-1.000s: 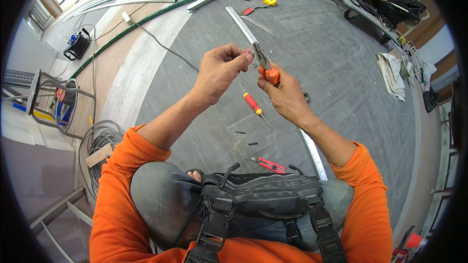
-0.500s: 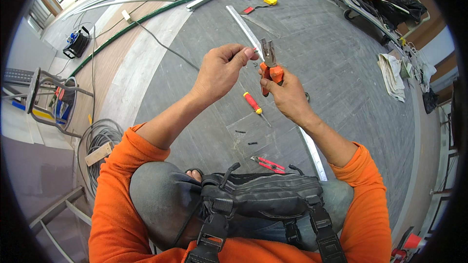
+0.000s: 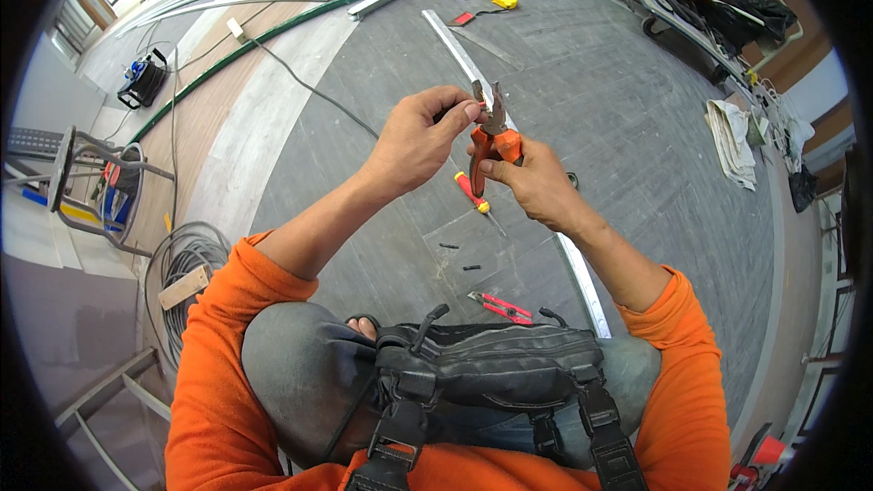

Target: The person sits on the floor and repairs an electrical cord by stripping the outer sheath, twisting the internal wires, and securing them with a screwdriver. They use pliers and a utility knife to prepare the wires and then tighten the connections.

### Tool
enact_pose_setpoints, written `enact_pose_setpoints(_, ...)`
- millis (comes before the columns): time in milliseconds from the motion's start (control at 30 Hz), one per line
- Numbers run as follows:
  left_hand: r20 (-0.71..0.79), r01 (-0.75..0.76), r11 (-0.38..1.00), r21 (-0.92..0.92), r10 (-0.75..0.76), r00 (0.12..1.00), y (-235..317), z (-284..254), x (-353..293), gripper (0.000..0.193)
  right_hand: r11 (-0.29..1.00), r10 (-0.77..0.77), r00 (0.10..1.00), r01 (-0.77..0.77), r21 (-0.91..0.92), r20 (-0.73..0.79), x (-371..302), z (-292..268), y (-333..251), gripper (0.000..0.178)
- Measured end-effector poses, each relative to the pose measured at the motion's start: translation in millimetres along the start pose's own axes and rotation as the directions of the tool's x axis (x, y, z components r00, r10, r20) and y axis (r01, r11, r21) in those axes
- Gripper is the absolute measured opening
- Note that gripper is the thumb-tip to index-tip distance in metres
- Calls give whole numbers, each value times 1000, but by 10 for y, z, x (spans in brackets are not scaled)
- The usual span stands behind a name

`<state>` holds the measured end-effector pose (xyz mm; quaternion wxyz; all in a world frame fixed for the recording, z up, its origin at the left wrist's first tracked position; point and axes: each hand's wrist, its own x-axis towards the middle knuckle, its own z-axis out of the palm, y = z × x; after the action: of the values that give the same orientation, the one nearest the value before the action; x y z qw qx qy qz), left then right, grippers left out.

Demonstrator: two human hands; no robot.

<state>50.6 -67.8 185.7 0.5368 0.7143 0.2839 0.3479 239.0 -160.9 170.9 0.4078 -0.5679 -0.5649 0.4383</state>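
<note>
The pliers [image 3: 494,122] look hefty and stiff, probably nose-heavy, so I'd grab the orange grips [image 3: 509,146] low, clear of the pivot. They're up above the floor [image 3: 382,250], jaws spread, with the right hand [image 3: 538,182]'s fingers wrapped round the grips. The left hand [image 3: 420,138] has its fingers pinching a tiny reddish bit [image 3: 482,105] by the jaws; probably light, maybe bendy.

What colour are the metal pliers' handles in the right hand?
The metal pliers' handles are mostly orange, best seen in the head view.
</note>
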Motion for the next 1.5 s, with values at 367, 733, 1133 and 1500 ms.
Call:
enact_pose_setpoints(367, -45, 25, 997, 67, -22, 999, 48, -11, -21, 33, 999, 21, 998, -24, 38, 62, 13, -23, -12, 29)
enact_pose_setpoints(733, -55, -21, 949, 313, 41, 998, 159, -15, -62, 31, 995, 88, 995, -85, -51, 48, 8, 54, -100, 39)
enact_pose_setpoints(1133, -110, 54, 958, 282, -24, 994, 198, 79, -95, 30, 984, 161, 985, -165, 72, 59, -6, 75, -76, 37)
enact_pose_setpoints(1500, -36, 22, 987, 161, -16, 999, 28, 30, -67, 30, 986, 116, 986, -129, 108, 120, 23, 47, -30, 34)
